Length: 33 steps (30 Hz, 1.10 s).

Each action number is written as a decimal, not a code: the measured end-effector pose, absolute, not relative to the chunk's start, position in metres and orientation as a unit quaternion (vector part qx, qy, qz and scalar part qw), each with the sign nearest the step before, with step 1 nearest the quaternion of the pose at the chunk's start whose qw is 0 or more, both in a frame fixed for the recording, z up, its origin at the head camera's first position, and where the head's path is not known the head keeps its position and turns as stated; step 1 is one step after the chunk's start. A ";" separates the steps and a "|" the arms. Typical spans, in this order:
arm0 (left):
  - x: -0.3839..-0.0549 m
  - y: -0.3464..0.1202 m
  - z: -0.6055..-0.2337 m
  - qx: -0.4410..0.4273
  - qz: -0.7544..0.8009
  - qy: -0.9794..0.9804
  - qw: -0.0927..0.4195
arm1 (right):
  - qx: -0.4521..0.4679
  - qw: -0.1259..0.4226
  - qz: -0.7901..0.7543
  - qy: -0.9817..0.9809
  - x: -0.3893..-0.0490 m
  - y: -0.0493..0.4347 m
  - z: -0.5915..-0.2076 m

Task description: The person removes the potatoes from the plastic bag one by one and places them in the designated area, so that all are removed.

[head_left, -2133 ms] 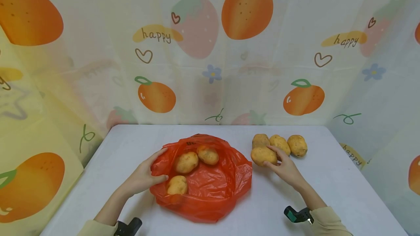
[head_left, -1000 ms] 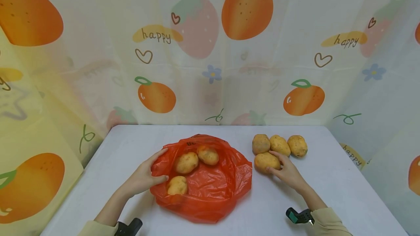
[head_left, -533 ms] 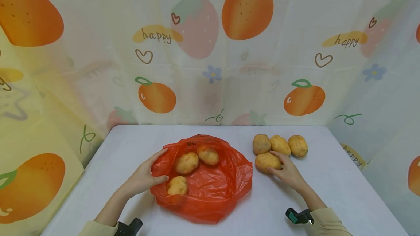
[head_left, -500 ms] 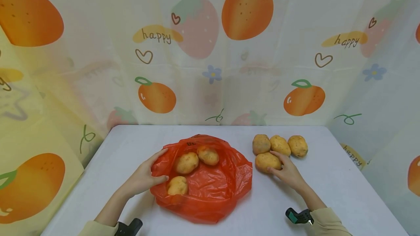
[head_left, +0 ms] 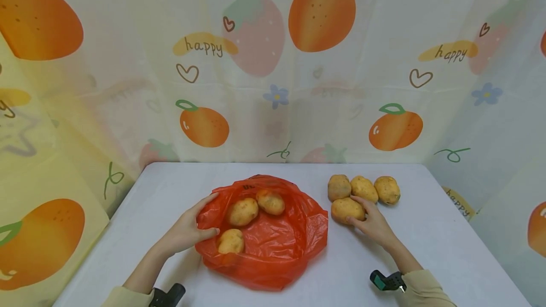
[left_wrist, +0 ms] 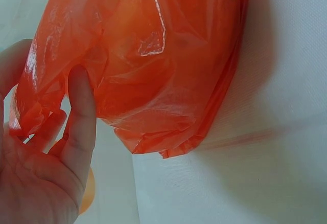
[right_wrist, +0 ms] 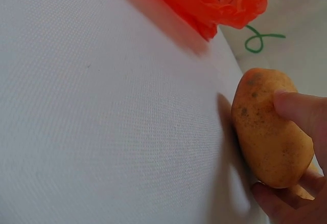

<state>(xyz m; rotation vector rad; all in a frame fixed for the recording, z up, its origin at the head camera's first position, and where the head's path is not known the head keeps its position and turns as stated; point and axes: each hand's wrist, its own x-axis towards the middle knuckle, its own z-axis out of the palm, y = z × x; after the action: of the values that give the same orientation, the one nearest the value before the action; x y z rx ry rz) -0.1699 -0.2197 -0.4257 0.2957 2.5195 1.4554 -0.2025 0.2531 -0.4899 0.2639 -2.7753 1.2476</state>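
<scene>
In the head view a red plastic bag [head_left: 273, 269] lies wide open on the table with three potatoes inside: one at the left [head_left: 242, 212], one at the back [head_left: 270, 202], one near the front [head_left: 231, 241]. My left hand [head_left: 184, 232] grips the bag's left rim, thumb over the edge; the left wrist view shows its fingers [left_wrist: 82, 116] against the thin plastic. Right of the bag, my right hand [head_left: 375, 223] holds a potato [head_left: 346, 210] between thumb and fingers. That potato [right_wrist: 268, 127] seems to rest on the table in the right wrist view.
Three more potatoes stand in a row behind the held one: left [head_left: 339, 187], middle [head_left: 364, 188] and right [head_left: 387, 190]. The white table [head_left: 179, 176] ends at a fruit-print curtain [head_left: 315, 122]. Black wrist cameras show at the left [head_left: 167, 294] and right [head_left: 387, 280] forearms.
From two seconds ago to one second ago, my right hand lowered its potato slightly, towards me and to the right, beside the others. Since then both hands have stayed still.
</scene>
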 end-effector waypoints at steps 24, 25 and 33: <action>-0.169 -0.220 -0.426 0.101 0.497 0.855 0.108 | 0.110 0.049 0.402 -0.908 -0.200 0.253 -0.488; -0.170 -0.220 -0.426 0.101 0.498 0.854 0.109 | 0.111 0.049 0.401 -0.908 -0.200 0.253 -0.488; -0.169 -0.220 -0.426 0.102 0.498 0.855 0.107 | 0.116 0.049 0.402 -0.907 -0.198 0.254 -0.483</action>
<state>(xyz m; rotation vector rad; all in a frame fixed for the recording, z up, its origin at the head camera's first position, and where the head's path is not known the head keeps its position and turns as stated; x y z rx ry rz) -0.1694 -0.2203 -0.4260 0.2995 2.5159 1.4655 -0.1982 0.2536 -0.4826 0.3541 -2.7628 1.2254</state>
